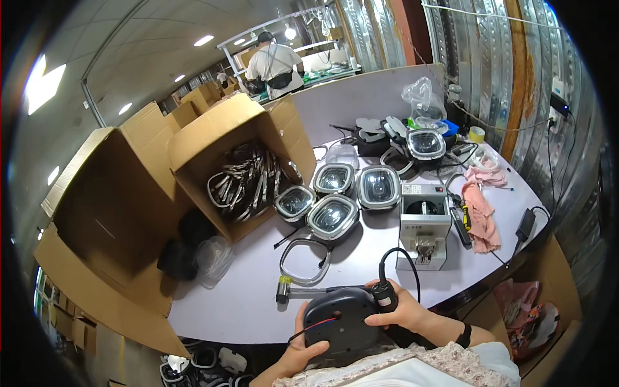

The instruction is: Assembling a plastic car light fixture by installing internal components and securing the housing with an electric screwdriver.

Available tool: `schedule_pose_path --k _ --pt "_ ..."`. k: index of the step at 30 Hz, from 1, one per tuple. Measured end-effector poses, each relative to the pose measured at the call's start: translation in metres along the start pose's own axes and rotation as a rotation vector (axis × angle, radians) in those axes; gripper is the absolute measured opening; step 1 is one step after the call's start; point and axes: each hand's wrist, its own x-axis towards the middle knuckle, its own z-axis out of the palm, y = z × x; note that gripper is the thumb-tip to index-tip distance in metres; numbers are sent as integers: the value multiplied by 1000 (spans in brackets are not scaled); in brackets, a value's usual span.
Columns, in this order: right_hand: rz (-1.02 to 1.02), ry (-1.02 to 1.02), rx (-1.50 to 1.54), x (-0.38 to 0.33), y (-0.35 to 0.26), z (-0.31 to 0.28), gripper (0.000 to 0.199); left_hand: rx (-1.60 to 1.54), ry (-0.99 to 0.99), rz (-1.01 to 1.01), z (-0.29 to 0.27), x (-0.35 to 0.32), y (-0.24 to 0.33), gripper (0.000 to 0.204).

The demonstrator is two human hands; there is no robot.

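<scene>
My left hand (303, 351) grips a black rounded lamp housing (342, 319) by its lower left edge, back side up, with a red and black wire across it. My right hand (403, 313) holds a black electric screwdriver (385, 293) upright on the housing's upper right corner; its black cable loops up over the table. A small hammer with a yellow band (287, 293) lies just left of the housing. An empty metal lamp frame (306, 261) lies beyond it.
Several finished lamps with glass lenses (335, 216) sit mid-table beside an open cardboard box of metal frames (242, 177). A grey screw feeder (422, 232) stands right of centre, a pink cloth (480, 209) beyond it. Another person (277, 64) works far back.
</scene>
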Motion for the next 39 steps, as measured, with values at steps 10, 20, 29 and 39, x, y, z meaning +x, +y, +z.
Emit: schedule_pose_path --k 10,20,29,39 --pt "158 -102 -333 -15 42 -7 99 808 -698 -677 -36 -12 75 64" --pt "103 -146 -339 -12 34 5 91 1106 -658 -145 10 74 55 102" --pt "219 -209 -99 -15 -1 -14 70 734 -548 -238 -19 98 47 85" --pt "-297 -180 397 -24 -71 -67 55 294 -334 -357 -35 98 36 73"
